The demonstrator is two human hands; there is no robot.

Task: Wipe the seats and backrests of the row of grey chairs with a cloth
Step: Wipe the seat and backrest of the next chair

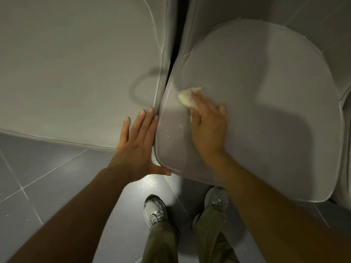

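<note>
Two grey chair seats fill the upper view: a left seat (76, 73) and a right seat (266, 92), with a dark gap between them. My right hand (207, 126) presses a crumpled cream cloth (188, 97) onto the left part of the right seat, fingers curled over the cloth. My left hand (136, 143) lies flat with straight fingers against the left edge of the right seat, thumb under its front corner. A few pale specks lie on the right seat just below the cloth. The backrests rise at the top of the view.
Grey floor tiles (47, 186) lie below the seats. My two feet in grey sneakers (154, 209) and olive trousers stand close to the front of the right seat. Another seat edge (346, 130) shows at the far right.
</note>
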